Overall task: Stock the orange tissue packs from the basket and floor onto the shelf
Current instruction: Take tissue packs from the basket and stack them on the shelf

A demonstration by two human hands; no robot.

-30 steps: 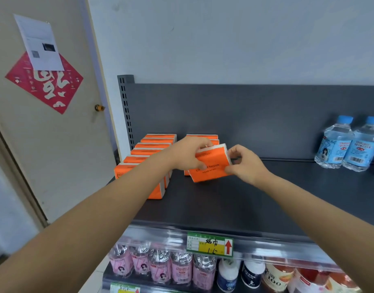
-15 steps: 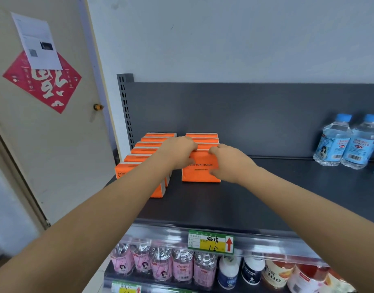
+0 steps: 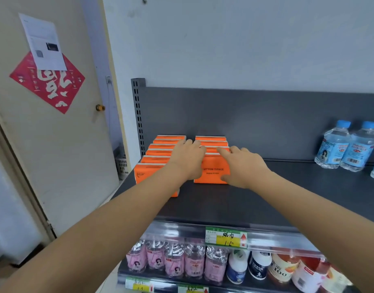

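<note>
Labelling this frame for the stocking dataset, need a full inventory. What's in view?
tissue packs: about ten, orange, two rows at top shelf's left end
shelf: one, dark grey, centre
water bottles: two plus part of a third, blue caps, top shelf right
pink bottles: five, pink, lower shelf left
price tag: one, green-yellow, shelf edge
door: one, beige, left
left hand: flat on the packs
right hand: fingers on front right pack

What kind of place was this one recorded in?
Probably a small shop: a display shelf with a price tag on its front edge, orange tissue packs lined up in rows, and bottled drinks on the shelf below.
</note>
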